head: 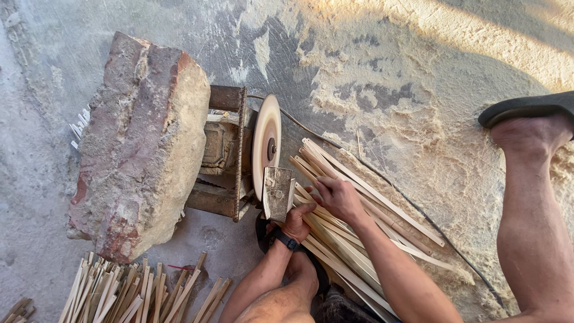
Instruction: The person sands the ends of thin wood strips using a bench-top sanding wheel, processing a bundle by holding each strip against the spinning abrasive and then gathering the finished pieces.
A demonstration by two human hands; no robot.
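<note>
Down here we curl our right hand [336,197] around long wooden slats [359,221], while our left hand [296,222] presses, fingers bent, beside the sanding disc [266,143].

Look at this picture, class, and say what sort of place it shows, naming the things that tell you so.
Probably a rough, floor-level workshop for shaping wooden strips. A sanding disc on a small motor is weighed down by a stone slab, sawdust covers the concrete floor, and bundles of wooden strips lie by the person's hands.
</note>
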